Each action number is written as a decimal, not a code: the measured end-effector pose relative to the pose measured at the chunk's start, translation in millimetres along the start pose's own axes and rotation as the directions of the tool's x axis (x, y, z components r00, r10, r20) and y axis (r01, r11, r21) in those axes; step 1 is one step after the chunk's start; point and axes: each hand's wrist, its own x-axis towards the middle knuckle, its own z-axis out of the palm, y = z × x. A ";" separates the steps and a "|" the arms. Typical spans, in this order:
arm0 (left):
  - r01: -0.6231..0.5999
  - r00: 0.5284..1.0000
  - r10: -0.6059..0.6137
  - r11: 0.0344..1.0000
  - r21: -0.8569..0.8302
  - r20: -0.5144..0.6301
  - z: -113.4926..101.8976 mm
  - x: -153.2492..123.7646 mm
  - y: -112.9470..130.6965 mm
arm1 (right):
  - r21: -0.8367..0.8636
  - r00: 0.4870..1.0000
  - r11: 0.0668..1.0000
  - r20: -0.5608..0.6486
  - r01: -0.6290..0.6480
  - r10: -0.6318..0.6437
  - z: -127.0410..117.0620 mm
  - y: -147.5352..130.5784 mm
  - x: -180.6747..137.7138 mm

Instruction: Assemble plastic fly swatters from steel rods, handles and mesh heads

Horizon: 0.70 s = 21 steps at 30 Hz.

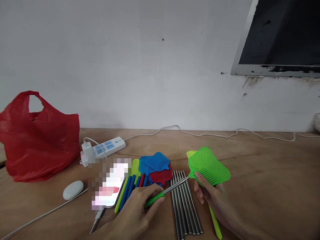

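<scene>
A green fly swatter (209, 166) is held up between both hands, its mesh head to the right and its thin metal shaft slanting down to the left. My left hand (136, 211) is closed around the green handle. With thumb and fingers, my right hand (212, 196) grips the base of the mesh head by the shaft joint. Beneath that hand lies a yellow-green fly swatter (215, 222), partly hidden. Several metal rods (186, 213) lie side by side between the hands. Blue swatter heads (158, 161) overlap a red swatter head (162, 176) behind my left hand, beside several coloured handles (127, 191).
A lit phone (112, 186), partly pixelated, lies left of the handles with a cable attached. Farther left are a white mouse-shaped object (73, 190), a power strip (110, 147) and a red plastic bag (42, 143). A white cord (200, 134) runs along the wall.
</scene>
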 end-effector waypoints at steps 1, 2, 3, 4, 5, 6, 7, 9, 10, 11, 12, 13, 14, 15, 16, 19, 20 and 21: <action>0.015 1.000 -0.015 1.000 -0.005 0.017 0.5 0.0 0.6 | -0.006 1.000 1.000 0.003 0.003 -0.003 -1.2 2.6 -0.2; 0.030 0.999 -0.030 0.999 -0.013 0.031 1.0 0.1 1.4 | -0.012 1.000 1.000 0.007 0.007 -0.007 -2.4 5.3 -0.3; 0.041 0.998 -0.040 0.999 -0.022 0.039 1.6 0.2 2.3 | -0.020 1.000 1.000 0.012 0.012 -0.012 -3.6 7.9 -0.3; 0.048 0.998 -0.047 0.998 -0.033 0.046 2.1 0.4 3.0 | -0.027 1.000 1.000 0.019 0.015 -0.014 -4.6 10.1 -0.2; 0.054 0.997 -0.052 0.998 -0.041 0.051 2.5 0.5 3.6 | -0.030 1.000 0.999 0.024 0.014 -0.013 -5.3 11.8 -0.2; 0.058 0.997 -0.055 0.997 -0.048 0.056 2.8 0.7 4.0 | -0.029 1.000 1.000 0.027 0.012 -0.011 -5.6 12.8 -0.3; 0.059 0.997 -0.056 0.997 -0.052 0.058 3.0 1.0 4.2 | -0.025 1.000 1.000 0.028 0.007 -0.006 -5.5 13.0 -0.4; 0.059 0.997 -0.055 0.997 -0.053 0.059 2.7 1.7 4.3 | -0.003 1.000 1.000 0.016 -0.003 0.003 -4.0 11.1 -1.2; 0.057 0.997 -0.054 0.997 -0.052 0.061 2.3 2.1 4.2 | 0.010 1.000 1.000 0.008 -0.008 0.008 -2.7 9.3 -1.7; 0.053 0.997 -0.050 0.997 -0.051 0.058 1.8 2.4 4.2 | 0.023 1.000 1.000 0.001 -0.014 0.014 -1.3 7.3 -2.3; 0.046 0.998 -0.044 0.998 -0.049 0.053 1.2 2.7 4.3 | 0.034 1.000 0.999 -0.001 -0.024 0.024 0.0 5.3 -2.8; 0.041 0.998 -0.039 0.998 -0.046 0.045 0.8 2.8 4.3 | 0.045 0.999 0.998 -0.001 -0.034 0.034 1.1 3.8 -3.2; 0.034 0.999 -0.032 0.999 -0.043 0.036 0.5 2.9 4.3 | 0.051 0.999 0.998 0.002 -0.043 0.043 1.8 2.8 -3.3; 0.026 0.999 -0.025 0.999 -0.039 0.023 0.4 3.0 4.2 | 0.052 0.999 0.997 0.008 -0.049 0.049 2.0 2.7 -3.2; 0.019 1.000 -0.018 0.999 -0.035 0.010 0.4 3.1 4.0 | 0.050 0.998 0.997 0.014 -0.056 0.055 1.8 3.3 -2.8; 0.012 1.000 -0.012 1.000 -0.010 -0.014 0.1 4.2 3.2 | 0.036 0.996 0.995 0.023 -0.093 0.092 0.2 7.5 -0.6; 0.015 1.000 -0.015 1.000 0.006 -0.012 -0.5 5.0 2.8 | 0.035 0.994 0.994 0.023 -0.108 0.107 -0.2 8.6 0.2; 0.020 1.000 -0.020 0.999 0.026 -0.004 -1.5 6.1 2.5 | 0.039 0.993 0.992 0.016 -0.119 0.119 -0.4 9.1 1.0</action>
